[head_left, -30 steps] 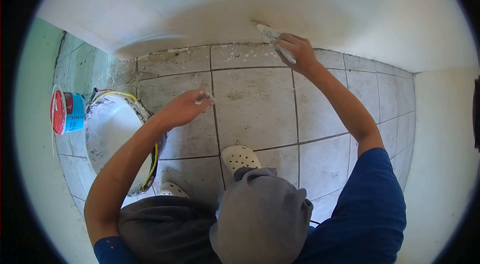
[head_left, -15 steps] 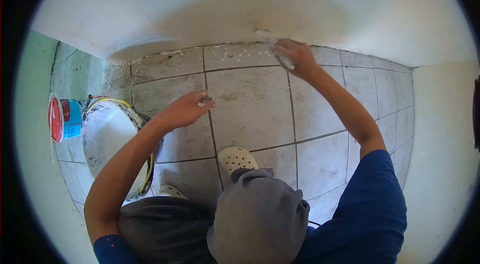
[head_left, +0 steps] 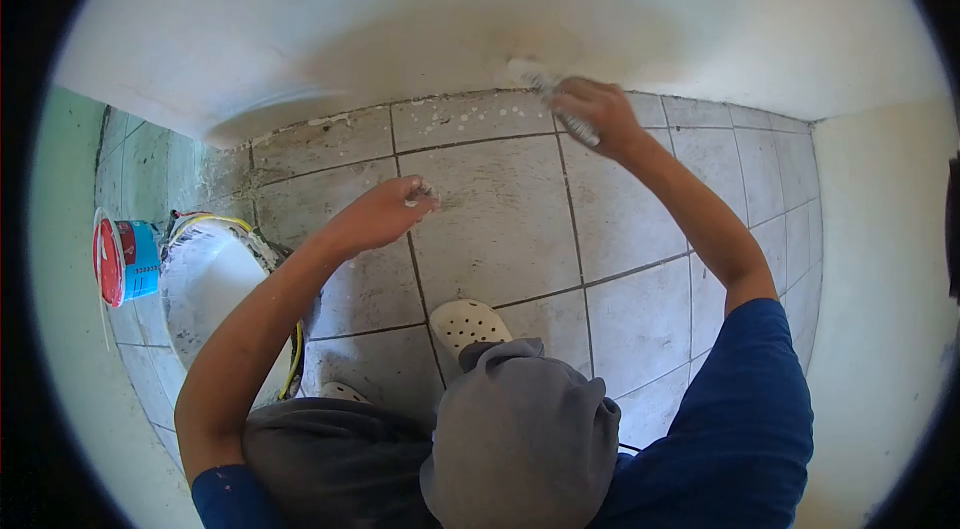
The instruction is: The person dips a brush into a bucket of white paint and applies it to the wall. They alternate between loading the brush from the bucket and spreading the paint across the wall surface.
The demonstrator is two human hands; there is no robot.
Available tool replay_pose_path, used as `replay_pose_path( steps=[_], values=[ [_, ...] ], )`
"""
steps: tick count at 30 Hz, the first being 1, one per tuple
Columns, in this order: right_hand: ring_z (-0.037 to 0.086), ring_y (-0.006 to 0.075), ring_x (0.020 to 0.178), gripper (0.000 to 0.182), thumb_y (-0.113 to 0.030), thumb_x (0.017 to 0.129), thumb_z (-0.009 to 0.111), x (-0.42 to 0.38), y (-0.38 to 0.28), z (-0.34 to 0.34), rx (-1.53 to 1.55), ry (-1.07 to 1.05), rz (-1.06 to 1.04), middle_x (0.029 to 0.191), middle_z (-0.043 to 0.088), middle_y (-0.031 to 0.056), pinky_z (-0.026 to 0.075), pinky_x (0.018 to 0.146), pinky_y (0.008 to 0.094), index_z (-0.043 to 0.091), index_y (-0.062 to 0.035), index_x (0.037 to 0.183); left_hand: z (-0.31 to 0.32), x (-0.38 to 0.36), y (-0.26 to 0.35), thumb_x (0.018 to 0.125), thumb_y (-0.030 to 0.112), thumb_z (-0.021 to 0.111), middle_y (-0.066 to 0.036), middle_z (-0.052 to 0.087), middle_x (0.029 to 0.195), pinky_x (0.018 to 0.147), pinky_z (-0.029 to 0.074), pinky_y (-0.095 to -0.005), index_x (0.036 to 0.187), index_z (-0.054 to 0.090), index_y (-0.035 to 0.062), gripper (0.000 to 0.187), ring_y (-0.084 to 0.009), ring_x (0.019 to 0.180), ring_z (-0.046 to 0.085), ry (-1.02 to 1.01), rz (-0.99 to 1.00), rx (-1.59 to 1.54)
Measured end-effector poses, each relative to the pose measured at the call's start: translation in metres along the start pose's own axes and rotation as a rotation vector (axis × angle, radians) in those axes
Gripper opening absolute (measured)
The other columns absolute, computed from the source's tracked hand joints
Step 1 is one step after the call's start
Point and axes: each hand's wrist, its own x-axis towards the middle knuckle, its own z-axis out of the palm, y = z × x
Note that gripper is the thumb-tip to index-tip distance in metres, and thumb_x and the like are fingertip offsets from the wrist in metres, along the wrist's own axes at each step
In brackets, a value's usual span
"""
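While the white-coated hand tool (head_left: 531,75) is gripped in the right hand (head_left: 598,119), its head is directed forward and to the left of the fist, toward the wall (head_left: 400,29). The handle is enclosed by bent fingers, and its rear end is exposed below the palm. The head appears to be set against the wall just above the floor edge; owing to blur, its type cannot be determined.

The left hand (head_left: 380,214) is positioned to the left of the right hand and nearer the body, above the tiled floor (head_left: 490,214). Its fingers are curled, and white residue is visible on the fingertips; whether anything is gripped there cannot be determined.

Behind and to the left of the left hand, a large bucket (head_left: 188,294) is located, partly covered by the left forearm (head_left: 262,314). Its inside is coloured white, and a yellow strip (head_left: 225,220) is seen along its rim. Farther left of the same hand, just beside the bucket, a red-and-blue tub (head_left: 140,259) is placed.

To the left of the right hand, white spots (head_left: 470,116) are scattered on the tiles along the wall. Below the left hand, a cream perforated clog (head_left: 466,323) is seen on one foot, with the second clog (head_left: 344,392) farther left, partly hidden by the grey trousers (head_left: 325,454).
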Motion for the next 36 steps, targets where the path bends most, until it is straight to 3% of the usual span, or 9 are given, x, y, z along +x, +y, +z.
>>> replay_pose_path(
  steps=[2,5,12,15,19,23,29,32,36],
  values=[
    [0.055,0.0232,0.102,0.048,-0.015,0.065,0.070,-0.009,-0.009,0.015,-0.041,-0.218,-0.011,0.115,0.052,0.0033,0.048,0.080,0.0369,0.053,-0.0200,0.109,0.007,0.017,0.001,0.085,0.032,0.051,-0.021,0.058,0.102,0.084,0.042,-0.0370,0.101,0.055,-0.0019,0.037,-0.0325,0.095,0.056,-0.019,0.031,0.007],
    [0.054,0.0231,0.103,0.047,-0.017,0.065,0.070,-0.007,0.007,0.067,-0.106,-0.297,0.025,0.115,0.052,0.0037,0.048,0.080,0.0359,0.053,-0.0202,0.110,0.023,0.040,0.010,0.086,0.034,0.051,-0.015,0.058,0.103,0.083,0.042,-0.0336,0.105,0.055,0.0020,0.037,-0.0249,0.096,0.056,-0.072,0.116,0.143],
    [0.057,0.0190,0.097,0.038,-0.016,0.065,0.069,-0.004,0.026,-0.037,-0.023,0.110,0.097,0.104,0.056,0.0021,0.049,0.071,0.0345,0.057,-0.0199,0.100,0.041,0.047,0.026,0.083,0.031,0.052,-0.021,0.059,0.100,0.083,0.043,-0.0381,0.100,0.056,0.0002,0.036,-0.0344,0.095,0.056,-0.136,0.194,0.132],
    [0.061,0.0269,0.084,0.027,-0.006,0.064,0.067,-0.012,0.001,-0.055,0.028,0.126,0.022,0.092,0.061,0.0086,0.051,0.069,0.0381,0.061,-0.0106,0.089,0.042,0.062,0.022,0.082,0.031,0.052,-0.023,0.058,0.101,0.084,0.042,-0.0394,0.101,0.056,0.0004,0.036,-0.0360,0.096,0.055,-0.111,0.179,0.180],
    [0.058,0.0250,0.091,0.039,-0.007,0.063,0.067,-0.016,0.005,0.037,-0.071,-0.107,-0.063,0.102,0.058,0.0062,0.050,0.070,0.0373,0.057,-0.0152,0.100,0.051,0.094,0.027,0.082,0.029,0.053,-0.022,0.056,0.105,0.086,0.041,-0.0395,0.104,0.055,0.0005,0.036,-0.0354,0.100,0.053,-0.060,0.279,0.359],
    [0.057,0.0237,0.094,0.045,-0.006,0.063,0.067,-0.009,0.044,0.049,-0.152,-0.099,0.034,0.106,0.057,0.0050,0.050,0.071,0.0371,0.055,-0.0169,0.105,0.059,0.113,0.008,0.082,0.028,0.054,-0.022,0.055,0.106,0.087,0.041,-0.0401,0.106,0.054,0.0007,0.036,-0.0361,0.101,0.052,0.053,0.362,0.502],
    [0.061,0.0258,0.078,0.030,-0.006,0.065,0.067,-0.017,0.029,-0.107,-0.077,0.324,-0.007,0.091,0.062,0.0086,0.050,0.064,0.0312,0.061,-0.0136,0.093,0.062,0.090,-0.010,0.082,0.030,0.053,-0.022,0.054,0.109,0.087,0.041,-0.0408,0.108,0.053,0.0013,0.038,-0.0362,0.102,0.052,-0.221,0.189,0.446],
    [0.062,0.0188,0.072,0.019,0.002,0.068,0.064,-0.008,-0.016,-0.123,0.169,0.434,0.224,0.078,0.061,0.0108,0.049,0.061,0.0281,0.061,-0.0038,0.085,0.050,0.068,0.005,0.084,0.031,0.052,-0.021,0.055,0.108,0.087,0.041,-0.0405,0.108,0.053,0.0021,0.038,-0.0354,0.102,0.052,-0.316,0.072,0.399],
    [0.056,0.0132,0.073,0.014,0.007,0.073,0.057,0.018,-0.065,-0.086,0.897,0.514,0.430,0.083,0.058,0.0076,0.048,0.066,0.0264,0.058,0.0018,0.085,0.015,0.009,0.002,0.087,0.030,0.048,-0.020,0.057,0.102,0.087,0.040,-0.0400,0.105,0.054,0.0031,0.033,-0.0349,0.099,0.052,-0.201,0.171,0.401]
  ],
)
